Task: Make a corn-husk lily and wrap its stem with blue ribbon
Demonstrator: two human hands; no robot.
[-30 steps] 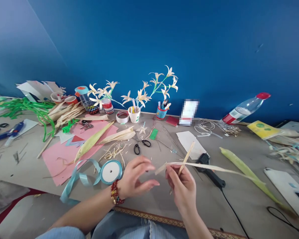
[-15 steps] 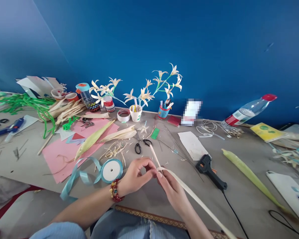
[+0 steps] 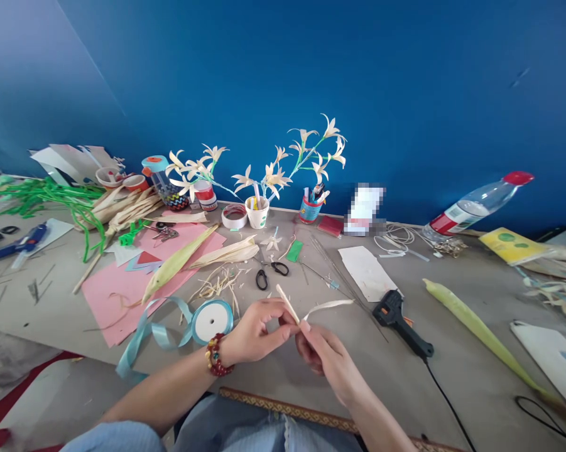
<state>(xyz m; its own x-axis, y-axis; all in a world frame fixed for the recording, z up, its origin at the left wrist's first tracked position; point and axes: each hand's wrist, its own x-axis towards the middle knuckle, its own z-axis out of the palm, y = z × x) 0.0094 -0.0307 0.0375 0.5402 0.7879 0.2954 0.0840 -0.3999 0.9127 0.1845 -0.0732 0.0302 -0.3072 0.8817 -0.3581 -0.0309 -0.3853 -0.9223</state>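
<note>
A thin pale stick (image 3: 287, 303) stands up tilted between my hands, its lower end in the fingertips. My left hand (image 3: 259, 331), with a beaded bracelet at the wrist, is closed in a pinch on the stick. Thumb and fingers of my right hand (image 3: 327, 358) are closed on a narrow cream strip (image 3: 330, 306) beside the stick; its free end points right. What the strip is made of I cannot tell. Just beyond lie black-handled scissors (image 3: 262, 280). A spool of light-blue ribbon (image 3: 212, 321) lies by my left wrist.
A black glue gun (image 3: 400, 320) with a cord lies to the right, near a green corn husk (image 3: 475, 339). Husk flowers stand in a white cup (image 3: 257, 216). Pink paper (image 3: 110, 301) and dried husks (image 3: 228, 252) lie left. A tilted bottle (image 3: 480, 204) leans by the blue wall.
The cream strip trailed down to the lower right past my right forearm; now a short end sticks out to the right above my hand. My right fingers have curled lower beside the stick.
</note>
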